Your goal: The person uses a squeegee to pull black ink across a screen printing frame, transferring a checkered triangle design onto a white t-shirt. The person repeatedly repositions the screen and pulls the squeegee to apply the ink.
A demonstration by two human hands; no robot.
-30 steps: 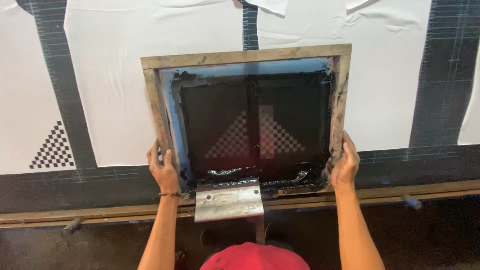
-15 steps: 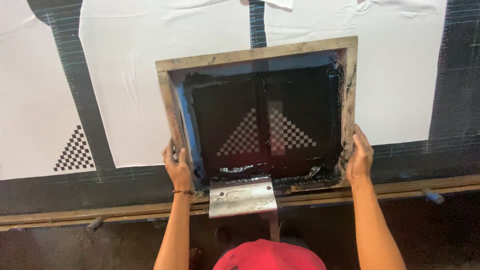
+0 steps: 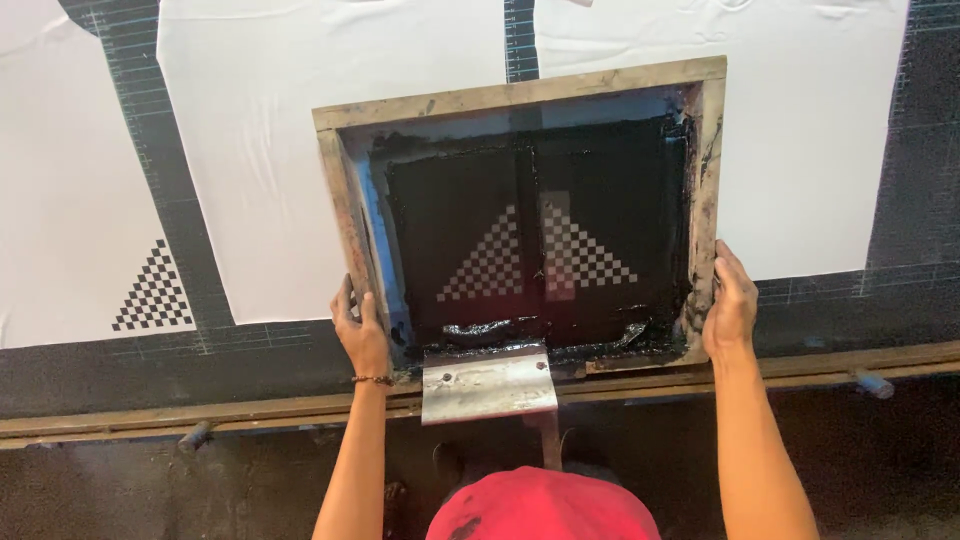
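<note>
Rough, bare wood on the screen frame (image 3: pixel 520 95) — scuffed and ink-stained along its 3 o'clock rail, where the right hand (image 3: pixel 730 305) grips; the left hand (image 3: pixel 362 330) holds the 9 o'clock rail. Inside, the mesh (image 3: pixel 540 240) carries thick black ink, matt across the middle, wet and glossy in ridges at 6 o'clock. Below that, a dull metal plate (image 3: pixel 488 383), scratched and smeared. Smooth white cloth (image 3: pixel 250 150) lies beneath — faintly creased. The printing table (image 3: pixel 120 375) looks dark, matt, grimy.

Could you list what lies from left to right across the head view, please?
Printed white cloth → blank white cloth → left hand → wooden screen frame → right hand → far white cloth.
</note>
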